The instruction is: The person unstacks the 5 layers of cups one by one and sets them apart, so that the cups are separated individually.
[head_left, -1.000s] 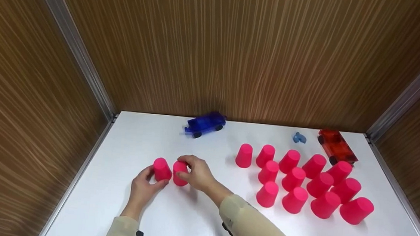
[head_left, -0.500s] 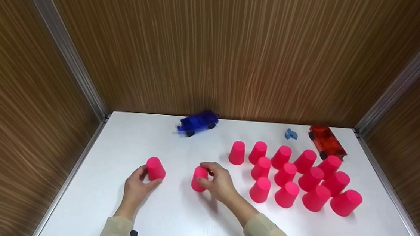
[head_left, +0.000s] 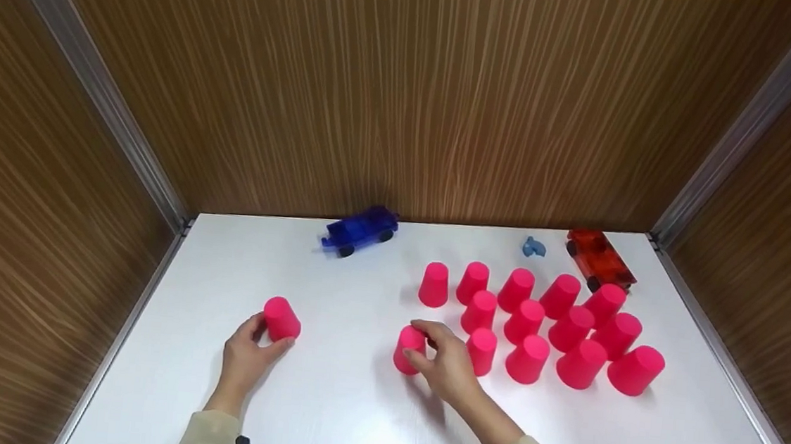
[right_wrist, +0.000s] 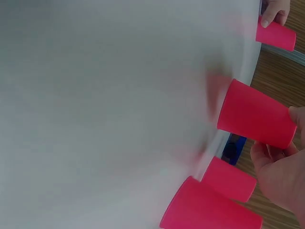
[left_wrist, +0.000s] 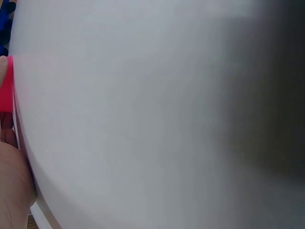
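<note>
My left hand (head_left: pixel 243 359) grips an upside-down pink cup (head_left: pixel 281 319) low down on the left of the table, thumb on its near side and fingers behind. In the left wrist view only a strip of that cup (left_wrist: pixel 6 90) shows at the edge. A second upside-down pink cup (head_left: pixel 409 350) is pinched near its closed top by my right hand (head_left: pixel 451 366). The right wrist view shows this cup (right_wrist: pixel 257 114) with its rim just over the white surface. Right beside the right hand stands another pink cup (head_left: pixel 481 352), the front-left one of a group.
Several upside-down pink cups (head_left: pixel 527 359) stand in rows on the right of the white table (head_left: pixel 324 407). Along the back lie a blue toy car (head_left: pixel 361 231), a small blue piece (head_left: pixel 534 247) and a red toy car (head_left: pixel 600 258). Wood-grained walls (head_left: pixel 419 97) close the back and sides.
My right hand has carried its cup to the right, away from the left hand's cup and up to the group. The left hand keeps its grip. The head view has shifted slightly.
</note>
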